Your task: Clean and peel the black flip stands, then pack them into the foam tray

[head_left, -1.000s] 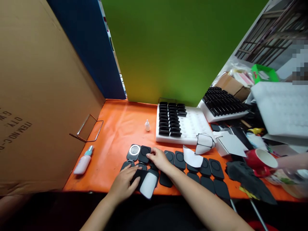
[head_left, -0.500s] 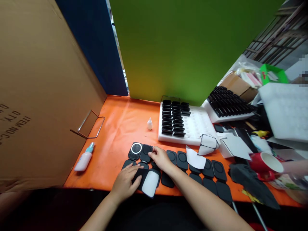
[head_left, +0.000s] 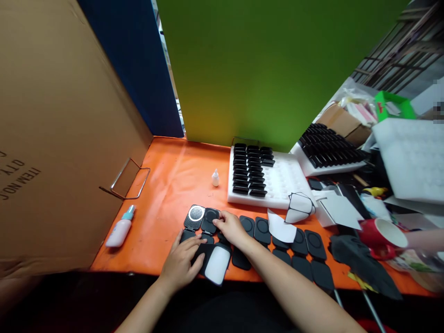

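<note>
Black pads (head_left: 209, 217), one at bent right fingers (head_left: 218, 223), grip unclear, left fingers (head_left: 187, 246) spread, one pink bottle (head_left: 118, 233)

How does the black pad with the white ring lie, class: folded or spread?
Spread: its ring panel and lower panel lie end to end, joined by a hinge, on the orange table.

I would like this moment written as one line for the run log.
left hand: over black hinged panels | right hand: touching ring-marked black panel | beside it: white-ringed panel | beyond: white foam tray, part-filled with black pieces
</note>
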The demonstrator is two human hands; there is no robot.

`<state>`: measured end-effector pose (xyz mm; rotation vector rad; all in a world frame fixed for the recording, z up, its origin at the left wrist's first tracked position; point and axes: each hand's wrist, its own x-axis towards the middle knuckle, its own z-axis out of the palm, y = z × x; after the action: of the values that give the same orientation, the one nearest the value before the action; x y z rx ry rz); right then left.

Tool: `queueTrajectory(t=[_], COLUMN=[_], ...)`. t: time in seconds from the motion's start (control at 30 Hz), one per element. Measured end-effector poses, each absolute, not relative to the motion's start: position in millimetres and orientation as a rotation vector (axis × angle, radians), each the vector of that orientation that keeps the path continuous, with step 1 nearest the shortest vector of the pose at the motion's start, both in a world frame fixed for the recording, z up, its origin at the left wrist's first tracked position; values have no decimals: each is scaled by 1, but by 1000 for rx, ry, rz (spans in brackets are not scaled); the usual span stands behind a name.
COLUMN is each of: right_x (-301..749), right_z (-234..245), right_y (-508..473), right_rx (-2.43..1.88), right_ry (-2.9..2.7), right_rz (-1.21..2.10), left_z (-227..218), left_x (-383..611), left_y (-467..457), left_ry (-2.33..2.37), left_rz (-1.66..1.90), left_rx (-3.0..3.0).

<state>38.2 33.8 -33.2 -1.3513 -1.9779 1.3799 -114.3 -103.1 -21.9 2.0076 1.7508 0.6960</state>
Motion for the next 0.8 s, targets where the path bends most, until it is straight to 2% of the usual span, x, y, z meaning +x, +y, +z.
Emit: queueTrajectory(t=[0.8], right_x=[32], right_z=[-20], right_y=[42], right_rx=[-1419], right_ry=[-2262], right_rz=[1135], left_z=[-20], left_x=[-115], left_y=[-101], left_ry=[1770], left_rz=[635], left_rx=[2161])
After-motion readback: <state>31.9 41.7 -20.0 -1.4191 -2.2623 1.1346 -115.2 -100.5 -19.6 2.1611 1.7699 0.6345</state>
